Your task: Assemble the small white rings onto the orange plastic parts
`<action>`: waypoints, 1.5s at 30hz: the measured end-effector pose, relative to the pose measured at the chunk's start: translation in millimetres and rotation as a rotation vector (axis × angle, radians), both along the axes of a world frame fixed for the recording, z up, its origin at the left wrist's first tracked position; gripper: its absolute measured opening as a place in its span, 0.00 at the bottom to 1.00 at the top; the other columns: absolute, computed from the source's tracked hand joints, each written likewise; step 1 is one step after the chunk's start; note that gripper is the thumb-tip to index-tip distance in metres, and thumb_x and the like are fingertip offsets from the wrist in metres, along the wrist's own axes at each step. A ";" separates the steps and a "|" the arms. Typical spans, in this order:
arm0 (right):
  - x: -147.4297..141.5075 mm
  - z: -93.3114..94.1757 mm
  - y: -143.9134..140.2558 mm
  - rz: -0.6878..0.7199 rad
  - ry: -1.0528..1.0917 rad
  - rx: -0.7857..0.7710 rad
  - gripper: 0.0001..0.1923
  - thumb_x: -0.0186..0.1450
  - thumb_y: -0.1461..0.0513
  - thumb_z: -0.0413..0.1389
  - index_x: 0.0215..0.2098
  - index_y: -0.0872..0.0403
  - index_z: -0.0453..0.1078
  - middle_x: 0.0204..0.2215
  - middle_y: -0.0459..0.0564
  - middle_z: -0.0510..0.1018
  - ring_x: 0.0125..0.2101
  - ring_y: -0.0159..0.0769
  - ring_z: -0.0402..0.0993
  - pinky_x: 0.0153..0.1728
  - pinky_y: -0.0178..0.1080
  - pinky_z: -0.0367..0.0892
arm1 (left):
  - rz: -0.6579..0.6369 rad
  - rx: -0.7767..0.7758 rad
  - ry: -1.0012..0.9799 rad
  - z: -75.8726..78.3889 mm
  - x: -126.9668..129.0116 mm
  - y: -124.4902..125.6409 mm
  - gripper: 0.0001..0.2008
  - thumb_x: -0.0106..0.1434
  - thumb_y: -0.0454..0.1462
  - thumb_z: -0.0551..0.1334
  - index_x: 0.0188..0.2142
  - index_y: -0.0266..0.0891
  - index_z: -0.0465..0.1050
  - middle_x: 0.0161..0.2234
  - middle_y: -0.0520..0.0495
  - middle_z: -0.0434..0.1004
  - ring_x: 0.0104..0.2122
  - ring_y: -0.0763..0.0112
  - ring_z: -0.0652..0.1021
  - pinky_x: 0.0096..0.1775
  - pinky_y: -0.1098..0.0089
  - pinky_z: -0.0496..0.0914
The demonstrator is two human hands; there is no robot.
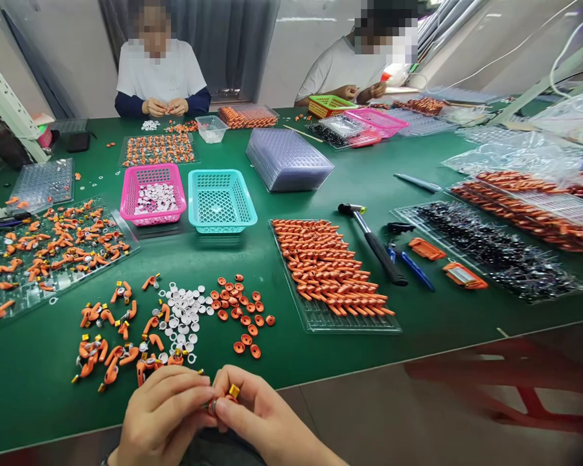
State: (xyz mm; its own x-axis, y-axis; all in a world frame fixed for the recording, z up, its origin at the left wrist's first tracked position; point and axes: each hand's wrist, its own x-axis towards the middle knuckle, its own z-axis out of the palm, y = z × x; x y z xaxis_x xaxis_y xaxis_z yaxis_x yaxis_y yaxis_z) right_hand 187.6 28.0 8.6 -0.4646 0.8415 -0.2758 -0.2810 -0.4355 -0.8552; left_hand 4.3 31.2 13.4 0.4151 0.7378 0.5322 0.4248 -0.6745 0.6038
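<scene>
Close to the table's front edge, my left hand (162,411) and my right hand (257,411) meet, fingertips pinched together on one small orange earbud piece (230,399). A yellow tab sticks up from it; my fingers cover most of the rest. Just beyond my left hand lie loose orange earbud stems (111,370) with yellow tabs and silvery round parts. Beside them is a heap of small white discs (187,314). Orange round caps (245,320) are scattered to the right of the discs.
A tray of orange stems (330,268) lies right of the caps, near a hammer (376,249). Further back are a pink basket (129,194), a turquoise basket (223,226) and stacked plastic trays (289,158). An earbud-filled tray (53,243) is left. Two people sit across.
</scene>
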 end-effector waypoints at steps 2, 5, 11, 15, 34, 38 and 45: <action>-2.2 -7.1 -2.9 -0.005 0.043 0.027 0.24 0.60 0.44 0.62 0.28 0.54 0.62 0.24 0.40 0.62 0.26 0.29 0.53 0.29 0.33 0.51 | -0.048 0.000 -0.046 1.5 3.6 2.5 0.07 0.69 0.33 0.60 0.44 0.39 0.76 0.35 0.46 0.82 0.36 0.68 0.81 0.39 0.70 0.77; -9.6 -21.1 -8.3 -0.060 0.232 -0.006 0.22 0.61 0.47 0.63 0.29 0.54 0.62 0.24 0.40 0.62 0.26 0.29 0.54 0.30 0.33 0.52 | -0.084 -0.031 -0.122 1.8 9.0 5.4 0.07 0.69 0.32 0.59 0.44 0.38 0.76 0.33 0.45 0.80 0.32 0.69 0.79 0.34 0.71 0.76; -9.1 -26.3 -11.9 -0.137 0.420 -0.115 0.19 0.58 0.51 0.67 0.33 0.56 0.69 0.27 0.43 0.69 0.29 0.29 0.62 0.35 0.32 0.58 | -0.086 -0.127 -0.108 2.6 12.6 9.0 0.07 0.70 0.36 0.58 0.44 0.38 0.74 0.35 0.45 0.79 0.34 0.70 0.80 0.35 0.73 0.77; -5.3 -26.7 -11.0 -0.151 0.426 -0.140 0.16 0.58 0.55 0.68 0.36 0.57 0.73 0.30 0.45 0.73 0.30 0.28 0.66 0.35 0.31 0.60 | -0.015 -0.010 -0.039 10.1 14.6 10.1 0.07 0.70 0.38 0.59 0.41 0.37 0.73 0.35 0.44 0.78 0.35 0.70 0.79 0.36 0.74 0.76; -25.2 -40.7 -19.4 -0.287 0.769 -0.149 0.11 0.54 0.63 0.72 0.34 0.51 0.79 0.27 0.44 0.80 0.23 0.23 0.73 0.23 0.24 0.68 | -0.031 0.029 -0.058 10.5 17.2 4.6 0.08 0.70 0.39 0.59 0.39 0.35 0.73 0.33 0.45 0.76 0.35 0.69 0.76 0.38 0.71 0.74; -24.0 -41.0 -19.1 -0.282 0.719 -0.102 0.11 0.53 0.62 0.73 0.34 0.51 0.81 0.29 0.45 0.82 0.24 0.24 0.74 0.22 0.24 0.68 | -0.009 0.059 -0.042 12.3 16.7 4.4 0.09 0.70 0.39 0.59 0.39 0.36 0.75 0.34 0.46 0.76 0.35 0.69 0.76 0.39 0.72 0.73; -14.7 -36.8 -17.2 -0.242 0.660 -0.111 0.10 0.52 0.62 0.73 0.32 0.52 0.82 0.26 0.46 0.81 0.22 0.24 0.71 0.20 0.25 0.66 | 0.027 0.116 0.015 10.9 9.7 -1.2 0.06 0.67 0.37 0.62 0.38 0.36 0.76 0.35 0.45 0.76 0.39 0.66 0.76 0.40 0.69 0.75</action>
State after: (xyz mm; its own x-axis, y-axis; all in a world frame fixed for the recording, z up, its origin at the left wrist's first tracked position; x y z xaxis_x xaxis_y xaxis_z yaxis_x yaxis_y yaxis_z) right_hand 172.9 10.8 -28.2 -0.3678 0.9254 -0.0912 -0.8248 -0.3699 -0.4277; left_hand 14.1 30.0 24.3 0.4041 0.6828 0.6087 0.4524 -0.7276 0.5158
